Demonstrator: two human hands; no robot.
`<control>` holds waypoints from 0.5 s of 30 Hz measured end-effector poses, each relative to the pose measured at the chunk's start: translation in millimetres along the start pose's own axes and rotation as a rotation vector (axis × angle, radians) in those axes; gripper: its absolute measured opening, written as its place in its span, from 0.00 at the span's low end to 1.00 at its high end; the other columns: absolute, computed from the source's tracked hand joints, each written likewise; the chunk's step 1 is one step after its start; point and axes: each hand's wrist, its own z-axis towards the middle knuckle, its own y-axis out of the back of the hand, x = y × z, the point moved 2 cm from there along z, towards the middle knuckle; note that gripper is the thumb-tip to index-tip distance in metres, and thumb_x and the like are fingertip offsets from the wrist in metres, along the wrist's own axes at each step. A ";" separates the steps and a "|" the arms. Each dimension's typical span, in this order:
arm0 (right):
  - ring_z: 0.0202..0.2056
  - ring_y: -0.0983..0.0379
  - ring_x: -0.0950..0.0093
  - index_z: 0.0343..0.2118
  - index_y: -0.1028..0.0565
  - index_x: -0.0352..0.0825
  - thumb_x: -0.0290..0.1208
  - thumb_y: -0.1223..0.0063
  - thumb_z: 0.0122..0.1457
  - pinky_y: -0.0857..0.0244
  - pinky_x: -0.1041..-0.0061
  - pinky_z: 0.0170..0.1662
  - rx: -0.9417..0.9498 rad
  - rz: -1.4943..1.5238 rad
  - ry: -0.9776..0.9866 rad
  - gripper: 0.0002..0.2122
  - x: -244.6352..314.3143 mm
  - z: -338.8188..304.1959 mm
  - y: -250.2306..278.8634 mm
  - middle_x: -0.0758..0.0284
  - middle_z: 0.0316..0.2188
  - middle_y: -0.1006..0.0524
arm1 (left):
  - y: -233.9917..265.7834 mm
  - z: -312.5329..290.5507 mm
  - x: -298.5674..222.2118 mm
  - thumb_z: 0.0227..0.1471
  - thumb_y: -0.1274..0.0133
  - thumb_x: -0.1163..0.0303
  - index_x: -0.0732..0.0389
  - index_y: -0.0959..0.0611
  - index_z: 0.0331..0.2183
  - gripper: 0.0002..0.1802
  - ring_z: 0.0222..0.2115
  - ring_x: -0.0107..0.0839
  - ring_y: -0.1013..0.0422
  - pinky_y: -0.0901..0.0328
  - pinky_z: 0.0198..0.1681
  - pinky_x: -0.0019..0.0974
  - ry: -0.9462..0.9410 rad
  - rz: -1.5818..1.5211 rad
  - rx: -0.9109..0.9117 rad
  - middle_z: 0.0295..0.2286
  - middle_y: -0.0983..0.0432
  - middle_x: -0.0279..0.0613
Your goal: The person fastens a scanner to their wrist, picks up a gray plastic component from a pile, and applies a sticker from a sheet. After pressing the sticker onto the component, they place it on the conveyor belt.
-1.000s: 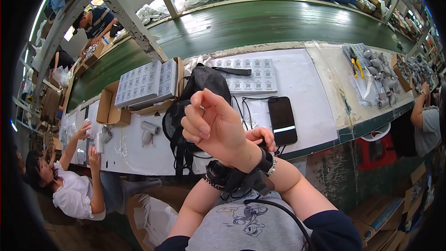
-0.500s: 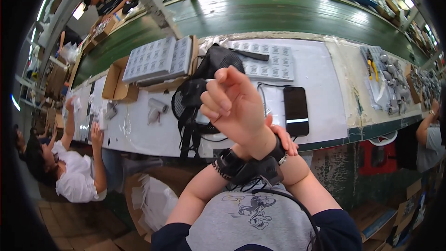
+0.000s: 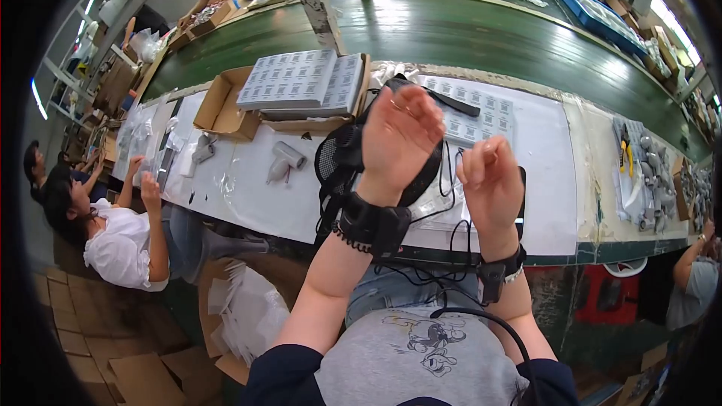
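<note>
Forearms (image 3: 338,267) rise; left hand (image 3: 402,139) loosely unfolded, right hand (image 3: 494,189) relaxed, fingers (image 3: 481,158) half-curled.

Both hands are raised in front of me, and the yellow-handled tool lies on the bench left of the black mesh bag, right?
Not quite: the head view shows the yellow-handled tool right of the black mesh bag. The left hand and right hand are raised.

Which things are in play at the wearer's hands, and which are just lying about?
Probably in play:
- left hand, open, empty
- right hand, loosely curled, nothing visible in it
- black wrist units

Apparently lying about:
- black mesh bag, behind the hands
- stacked printed sheets
- yellow-handled pliers
- cardboard box
</note>
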 end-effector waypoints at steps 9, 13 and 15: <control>0.42 0.34 0.80 0.55 0.47 0.33 0.47 0.43 0.45 0.38 0.81 0.41 0.227 -0.214 -0.348 0.38 -75.2 -24.7 -14.7 0.66 0.43 0.32 | -27.1 14.1 -32.0 0.54 0.62 0.58 0.61 0.25 0.32 0.17 0.25 0.26 0.41 0.43 0.31 0.29 -0.100 -0.415 0.198 0.22 0.37 0.35; 0.43 0.34 0.82 0.55 0.47 0.31 0.46 0.40 0.44 0.37 0.81 0.40 0.162 -0.292 -0.598 0.39 -80.8 -28.3 -23.1 0.67 0.44 0.32 | -28.9 16.2 -29.0 0.54 0.61 0.60 0.61 0.25 0.31 0.15 0.25 0.25 0.41 0.44 0.30 0.28 -0.087 -0.407 0.234 0.21 0.38 0.34; 0.43 0.34 0.83 0.55 0.48 0.31 0.45 0.39 0.44 0.37 0.82 0.40 0.170 -0.275 -0.581 0.40 -85.5 -32.9 -21.2 0.67 0.44 0.32 | -30.6 15.4 -28.6 0.53 0.61 0.63 0.62 0.26 0.30 0.13 0.23 0.23 0.43 0.46 0.30 0.26 -0.124 -0.316 0.226 0.20 0.40 0.32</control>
